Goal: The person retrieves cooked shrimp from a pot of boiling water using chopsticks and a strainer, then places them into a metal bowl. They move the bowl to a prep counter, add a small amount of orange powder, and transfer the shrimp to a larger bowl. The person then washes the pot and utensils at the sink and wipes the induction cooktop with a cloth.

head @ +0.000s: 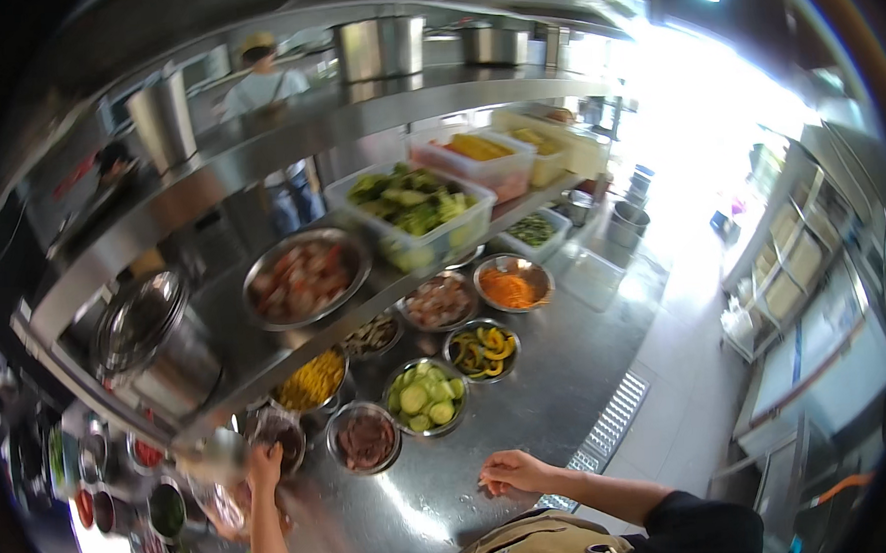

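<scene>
My left hand (264, 467) reaches forward over the steel counter (439, 494), its fingers bent beside a blurred pale object (223, 455). Whether it grips that object is unclear. Just past its fingertips is a metal bowl with dark contents (290, 438). My right hand (517, 471) hovers low over the counter near its front edge, fingers curled; nothing can be made out in them. Between and beyond the hands stand steel bowls of sliced dark meat (365, 438), sliced green squash or cucumber (427, 397) and yellow-green pepper strips (484, 351).
An overhead steel shelf (297, 352) holds a bowl of shrimp-like pieces (304, 278) and a tub of leafy greens (413, 203). Small containers (166, 509) crowd the left. A floor drain grate (609, 425) runs along the right. A person (264, 83) stands behind the shelf.
</scene>
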Available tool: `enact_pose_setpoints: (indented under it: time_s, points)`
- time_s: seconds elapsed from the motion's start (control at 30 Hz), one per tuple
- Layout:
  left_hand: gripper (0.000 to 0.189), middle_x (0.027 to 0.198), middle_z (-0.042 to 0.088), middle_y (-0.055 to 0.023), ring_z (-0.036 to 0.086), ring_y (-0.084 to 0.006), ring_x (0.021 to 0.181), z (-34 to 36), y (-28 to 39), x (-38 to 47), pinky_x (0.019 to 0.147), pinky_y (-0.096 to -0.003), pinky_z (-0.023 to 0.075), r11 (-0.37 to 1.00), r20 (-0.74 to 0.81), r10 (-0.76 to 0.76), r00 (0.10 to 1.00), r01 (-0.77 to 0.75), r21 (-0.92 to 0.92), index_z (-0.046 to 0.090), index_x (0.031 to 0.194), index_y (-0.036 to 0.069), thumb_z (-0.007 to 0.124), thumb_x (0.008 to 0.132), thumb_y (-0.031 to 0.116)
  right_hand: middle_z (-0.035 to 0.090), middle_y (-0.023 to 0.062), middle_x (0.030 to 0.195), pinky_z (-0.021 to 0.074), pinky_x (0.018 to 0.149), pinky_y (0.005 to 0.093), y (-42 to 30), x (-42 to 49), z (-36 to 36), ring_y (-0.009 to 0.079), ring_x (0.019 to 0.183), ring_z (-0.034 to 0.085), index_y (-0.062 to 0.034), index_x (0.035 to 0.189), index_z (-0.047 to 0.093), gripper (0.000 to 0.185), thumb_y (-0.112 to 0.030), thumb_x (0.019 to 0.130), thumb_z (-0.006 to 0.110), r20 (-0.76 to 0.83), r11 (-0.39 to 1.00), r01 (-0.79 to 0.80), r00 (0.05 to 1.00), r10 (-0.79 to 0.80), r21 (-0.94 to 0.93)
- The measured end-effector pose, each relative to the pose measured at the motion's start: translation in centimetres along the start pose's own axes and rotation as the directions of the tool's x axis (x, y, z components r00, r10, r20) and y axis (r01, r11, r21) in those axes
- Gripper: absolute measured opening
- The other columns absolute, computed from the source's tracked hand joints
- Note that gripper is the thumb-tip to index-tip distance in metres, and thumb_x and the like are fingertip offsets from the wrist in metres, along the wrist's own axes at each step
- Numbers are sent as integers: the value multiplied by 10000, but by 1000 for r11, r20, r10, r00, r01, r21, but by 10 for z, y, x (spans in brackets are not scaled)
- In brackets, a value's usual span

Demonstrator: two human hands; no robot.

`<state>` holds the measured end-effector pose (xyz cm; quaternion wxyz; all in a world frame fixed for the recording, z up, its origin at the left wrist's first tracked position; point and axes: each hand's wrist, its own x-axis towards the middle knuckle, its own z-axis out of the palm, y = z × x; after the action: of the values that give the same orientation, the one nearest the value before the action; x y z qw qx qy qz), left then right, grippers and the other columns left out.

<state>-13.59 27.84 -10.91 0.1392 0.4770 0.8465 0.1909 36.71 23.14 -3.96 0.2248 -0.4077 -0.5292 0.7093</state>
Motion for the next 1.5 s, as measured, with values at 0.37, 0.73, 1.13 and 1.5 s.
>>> enact_pose_setpoints:
  time_s: [0.37, 0.73, 1.13, 1.5]
  points:
    - [209, 628, 539, 23, 458, -53, 450, -31, 34, -107, 391, -209, 364, 641, 3, -189, 982, 126, -757, 619, 952, 42, 629, 828, 209, 598, 33, 739, 432, 595, 218, -11, 22, 9, 97, 669, 560, -25, 925, 572, 213, -223, 952, 497, 151, 998, -49, 987, 55, -42]
    - [190, 742, 499, 23, 422, -2, 550, -114, 173, -419, 477, -162, 316, 404, -425, -369, 826, -269, -874, 552, 1065, -10, 549, 875, -9, 601, 50, 780, 489, 630, 230, -1, 53, 43, 112, 679, 600, -34, 885, 559, 149, -168, 934, 519, 659, 962, -171, 702, 271, -213]
    - [133, 738, 609, -184, 602, -267, 576, -203, 309, -614, 515, -303, 492, 455, -949, -22, 316, -842, -291, 626, 880, -52, 631, 793, 49, 596, 7, 755, 478, 621, 218, 44, -16, 189, 79, 639, 586, -66, 895, 564, 122, -187, 910, 554, 856, 889, -7, 267, 442, -457]
    - [143, 889, 603, -252, 611, -288, 798, -200, 196, -727, 713, -386, 497, 362, -974, -189, 128, -913, -191, 538, 957, -45, 578, 825, -8, 595, 3, 758, 464, 607, 211, 106, -124, 349, 82, 670, 586, -76, 896, 567, 128, -202, 911, 549, 807, 799, 109, 75, 586, -591]
